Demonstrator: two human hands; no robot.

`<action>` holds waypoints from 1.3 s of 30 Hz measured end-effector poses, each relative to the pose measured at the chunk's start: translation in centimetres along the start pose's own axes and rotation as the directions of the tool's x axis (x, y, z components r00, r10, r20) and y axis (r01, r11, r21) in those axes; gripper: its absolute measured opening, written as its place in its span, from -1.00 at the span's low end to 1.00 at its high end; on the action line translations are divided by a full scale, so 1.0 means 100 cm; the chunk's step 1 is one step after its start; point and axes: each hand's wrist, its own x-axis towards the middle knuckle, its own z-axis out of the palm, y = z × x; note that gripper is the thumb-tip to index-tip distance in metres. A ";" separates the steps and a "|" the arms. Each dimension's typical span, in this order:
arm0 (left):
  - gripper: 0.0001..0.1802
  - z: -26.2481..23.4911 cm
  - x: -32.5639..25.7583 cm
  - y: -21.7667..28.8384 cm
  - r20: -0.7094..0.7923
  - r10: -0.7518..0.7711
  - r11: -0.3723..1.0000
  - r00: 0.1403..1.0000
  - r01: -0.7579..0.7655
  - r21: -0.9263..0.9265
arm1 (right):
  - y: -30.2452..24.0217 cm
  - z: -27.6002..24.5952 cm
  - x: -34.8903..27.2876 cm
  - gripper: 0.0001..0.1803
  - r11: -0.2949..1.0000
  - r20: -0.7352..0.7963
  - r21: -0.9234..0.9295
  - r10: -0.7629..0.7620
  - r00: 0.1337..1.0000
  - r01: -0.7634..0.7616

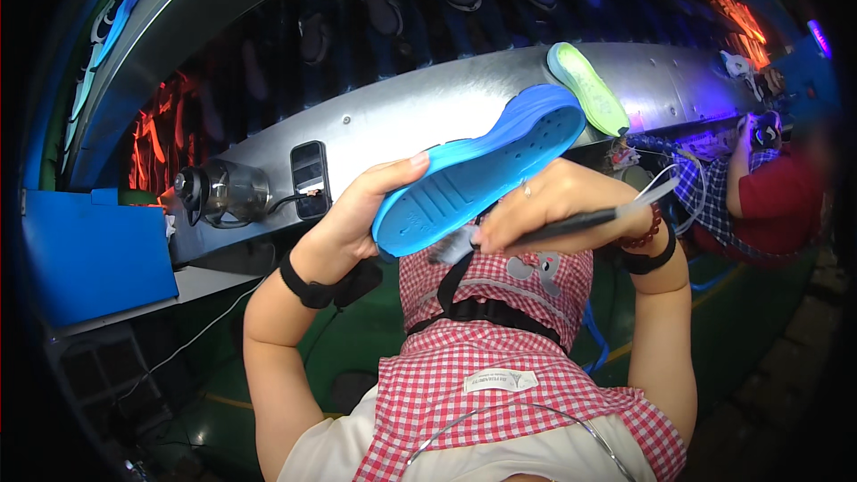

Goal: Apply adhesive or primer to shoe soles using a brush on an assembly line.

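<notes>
A blue shoe sole (464, 183) is held up in front of me, tilted, its hollow ribbed inner side facing me. My left hand (379, 201) is closed around its near left end, thumb on the upper rim. My right hand (558, 205) grips a brush (571, 226) with a dark handle; its pale bristles (453, 245) are just below the lower edge of the sole. Whether the bristles touch the sole I cannot tell. A yellow-green shoe sole (589, 89) lies on the metal ledge beyond the blue one.
The metal ledge (384, 116) curves across, bordering a dark conveyor carrying several soles (381, 9). At left stand a clear jug (234, 192), a black phone-like device (310, 180) and a blue box (98, 254). Another person (777, 205) sits at right.
</notes>
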 end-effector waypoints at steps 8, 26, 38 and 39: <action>-0.48 -0.001 -0.012 0.004 -0.109 -0.062 0.984 0.992 0.079 0.157 | -0.005 -0.005 -0.005 -0.78 0.988 0.134 -0.118 0.112 0.985 -0.097; -0.44 -0.008 -0.027 0.001 -0.212 0.012 0.989 0.977 0.019 0.144 | 0.024 -0.018 -0.026 -0.77 0.985 -0.140 -0.160 0.038 0.989 -0.061; -0.49 -0.023 0.003 -0.032 -0.102 0.133 0.930 0.986 -0.159 -0.332 | 0.025 0.051 -0.007 -0.78 0.941 -0.458 0.331 0.221 0.861 -0.066; -0.49 -0.024 0.005 -0.034 -0.081 0.131 0.910 0.988 -0.152 -0.385 | 0.033 0.056 -0.007 -0.78 0.943 -0.461 0.327 0.216 0.861 -0.061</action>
